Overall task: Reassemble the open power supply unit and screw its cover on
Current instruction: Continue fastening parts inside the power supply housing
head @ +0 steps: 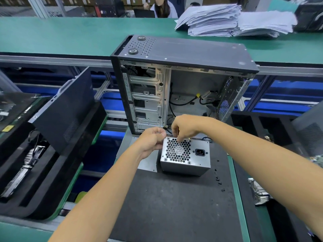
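A grey metal power supply unit (185,156) stands on the black mat (174,203), its honeycomb fan grille and black power socket facing me. My left hand (151,140) grips the unit's upper left corner, fingers curled round the edge. My right hand (185,128) reaches down over the unit's top rear edge with fingertips pinched together near the grille; what they pinch is too small to see. Several small black screws (218,179) lie loose on the mat to the right of the unit.
An open, empty computer case (181,81) stands just behind the unit. Black foam trays with parts (43,154) sit to the left, a leaning side panel (68,110) among them. Paper stacks (232,21) lie on the far green bench, where a person sits.
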